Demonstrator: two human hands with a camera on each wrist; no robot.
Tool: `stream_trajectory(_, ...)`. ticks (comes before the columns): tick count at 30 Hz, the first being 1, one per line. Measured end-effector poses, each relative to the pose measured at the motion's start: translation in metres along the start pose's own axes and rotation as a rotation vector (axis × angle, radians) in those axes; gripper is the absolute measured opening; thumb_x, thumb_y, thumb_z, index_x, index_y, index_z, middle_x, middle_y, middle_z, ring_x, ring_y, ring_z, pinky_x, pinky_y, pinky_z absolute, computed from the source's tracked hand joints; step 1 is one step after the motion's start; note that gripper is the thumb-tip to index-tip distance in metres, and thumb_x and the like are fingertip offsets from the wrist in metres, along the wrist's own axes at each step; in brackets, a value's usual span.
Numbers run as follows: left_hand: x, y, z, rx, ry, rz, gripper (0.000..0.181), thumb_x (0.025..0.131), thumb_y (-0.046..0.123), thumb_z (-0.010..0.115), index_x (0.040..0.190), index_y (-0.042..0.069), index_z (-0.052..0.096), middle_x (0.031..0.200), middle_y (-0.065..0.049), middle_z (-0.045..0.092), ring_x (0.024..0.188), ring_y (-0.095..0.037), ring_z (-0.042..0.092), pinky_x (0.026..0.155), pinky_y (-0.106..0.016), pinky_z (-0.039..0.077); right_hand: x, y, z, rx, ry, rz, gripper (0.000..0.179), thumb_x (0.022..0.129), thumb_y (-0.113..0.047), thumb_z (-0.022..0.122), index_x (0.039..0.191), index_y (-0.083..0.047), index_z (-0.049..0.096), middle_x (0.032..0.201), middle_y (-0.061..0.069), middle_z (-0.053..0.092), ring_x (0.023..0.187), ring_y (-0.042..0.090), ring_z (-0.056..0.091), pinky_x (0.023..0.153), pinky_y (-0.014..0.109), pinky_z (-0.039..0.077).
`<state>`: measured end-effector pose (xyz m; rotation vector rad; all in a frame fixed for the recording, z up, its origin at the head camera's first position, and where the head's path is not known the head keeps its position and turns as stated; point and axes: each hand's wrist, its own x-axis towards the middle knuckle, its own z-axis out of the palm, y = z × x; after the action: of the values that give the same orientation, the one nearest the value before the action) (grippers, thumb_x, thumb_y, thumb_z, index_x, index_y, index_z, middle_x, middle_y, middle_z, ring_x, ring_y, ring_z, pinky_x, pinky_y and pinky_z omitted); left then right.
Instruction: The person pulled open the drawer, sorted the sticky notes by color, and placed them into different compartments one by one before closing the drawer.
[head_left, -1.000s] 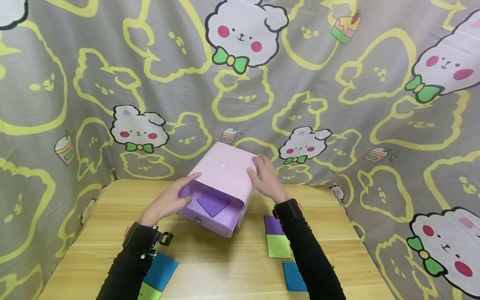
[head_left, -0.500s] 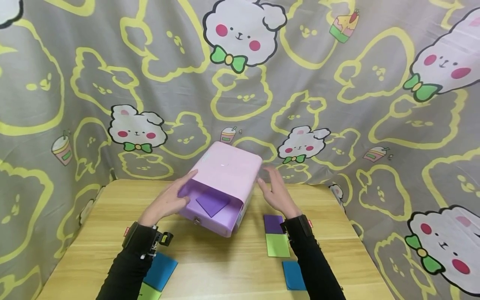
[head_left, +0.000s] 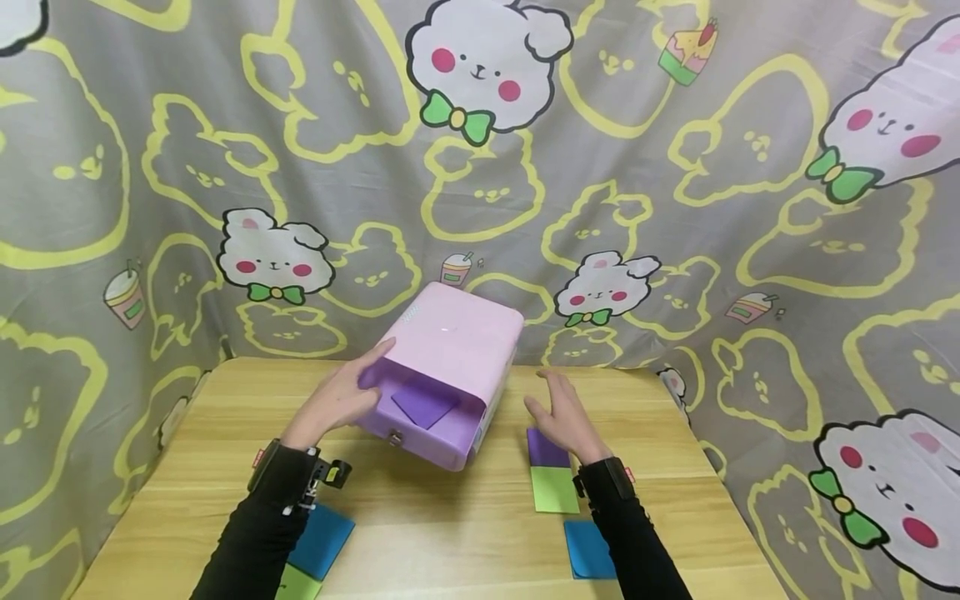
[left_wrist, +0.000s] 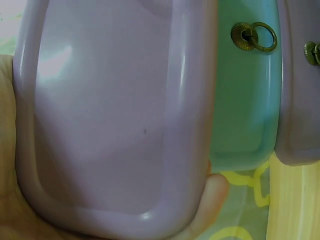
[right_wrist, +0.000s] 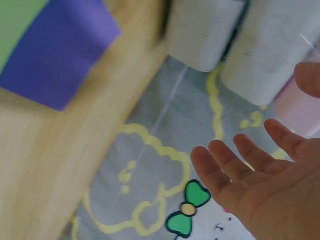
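Pink box [head_left: 453, 342]: rounded corners and a smooth, faintly shiny top; it sits turned at an angle on the desk [head_left: 420, 546].
Purple drawer [head_left: 431, 443]: top one, pulled partly out; glossy lilac walls and a small metal catch [head_left: 395, 437] on the front.
Purple sheet [head_left: 427, 404]: inside the drawer, flat and matt, one pointed corner toward the person.
Left grip [head_left: 333, 406]: closed about the drawer's side, palm against one edge, a finger round the other. A steady, light hold should do; squeezing or lifting could tip the box.
Right grip [head_left: 564, 414]: fingers loosely spread, holding nothing, beside the box near the purple square [head_left: 547, 448]. Best kept clear of the box so as not to nudge it.
Teal drawer [left_wrist: 245, 100]: pushed further in than the purple one, with a ridged brass ring pull [left_wrist: 264, 37].
Squares: right green square [head_left: 555, 490] against the purple one, right blue square [head_left: 590, 550] nearer the person; all flat, thin and straight-edged.
Curtain [head_left: 480, 200]: soft grey printed cloth behind.
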<state>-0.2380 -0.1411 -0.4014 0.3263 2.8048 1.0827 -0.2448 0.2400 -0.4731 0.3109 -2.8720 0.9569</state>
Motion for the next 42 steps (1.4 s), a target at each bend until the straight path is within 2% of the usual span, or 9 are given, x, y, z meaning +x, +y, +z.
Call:
stream_trajectory(6,0.0,0.003,-0.001,0.011,-0.006,-0.018,0.088,0.084,0.013,0.055,0.162,0.036,0.02,0.163,-0.025,0.031,0.057,-0.018,0.047,0.059,-0.031,0.044,-0.008,0.015,0.008,-0.022,-0.046,0.067,0.064,0.1,-0.029,0.061,0.152,0.0,0.037,0.156,0.029,0.038,0.143,0.046,0.039,0.115,0.061,0.038)
stream_trajectory(13,0.0,0.007,-0.003,0.0,-0.018,-0.045,0.091,0.081,0.012,0.055,0.162,0.038,0.02,0.163,-0.027,0.032,0.054,-0.017,0.047,0.053,-0.031,0.045,-0.011,0.034,0.019,-0.075,-0.077,0.12,0.066,0.096,-0.027,0.069,0.147,0.005,0.042,0.148,0.034,0.045,0.134,0.05,0.047,0.109,0.062,0.043)
stream_trajectory(20,0.0,0.009,-0.004,0.018,-0.016,-0.04,0.09,0.082,0.012,0.054,0.162,0.034,0.02,0.161,-0.029,0.034,0.054,-0.017,0.045,0.053,-0.031,0.045,-0.016,0.049,0.027,-0.088,-0.131,0.173,0.072,0.091,-0.031,0.075,0.146,0.004,0.043,0.143,0.035,0.048,0.131,0.052,0.049,0.104,0.064,0.046)
stream_trajectory(24,0.0,0.011,-0.005,0.028,-0.007,-0.036,0.089,0.082,0.013,0.055,0.162,0.032,0.021,0.159,-0.029,0.037,0.055,-0.018,0.045,0.054,-0.031,0.044,-0.019,0.052,0.03,-0.08,-0.157,0.202,0.076,0.089,-0.034,0.077,0.146,0.004,0.044,0.14,0.033,0.052,0.125,0.049,0.054,0.1,0.059,0.05)
stream_trajectory(31,0.001,0.015,-0.006,0.036,0.005,-0.049,0.088,0.082,0.014,0.055,0.162,0.031,0.022,0.157,-0.029,0.041,0.057,-0.019,0.048,0.054,-0.031,0.046,-0.02,0.053,0.035,-0.131,-0.128,0.245,0.081,0.08,-0.039,0.085,0.14,0.002,0.05,0.128,0.029,0.059,0.106,0.039,0.059,0.08,0.048,0.057)
stream_trajectory(35,0.002,0.017,-0.006,0.052,0.017,-0.056,0.086,0.084,0.016,0.056,0.162,0.03,0.023,0.156,-0.029,0.042,0.059,-0.021,0.05,0.055,-0.031,0.046,-0.021,0.053,0.036,-0.137,-0.098,0.245,0.083,0.075,-0.037,0.089,0.137,0.004,0.052,0.123,0.03,0.059,0.102,0.038,0.058,0.079,0.048,0.056)
stream_trajectory(42,0.0,0.018,-0.001,0.07,0.019,-0.047,0.084,0.084,0.018,0.056,0.162,0.027,0.024,0.158,-0.028,0.039,0.069,-0.023,0.053,0.062,-0.03,0.043,-0.024,0.056,0.038,-0.103,-0.052,0.294,0.089,0.068,-0.028,0.095,0.136,0.008,0.051,0.12,0.032,0.057,0.098,0.038,0.058,0.082,0.05,0.056)
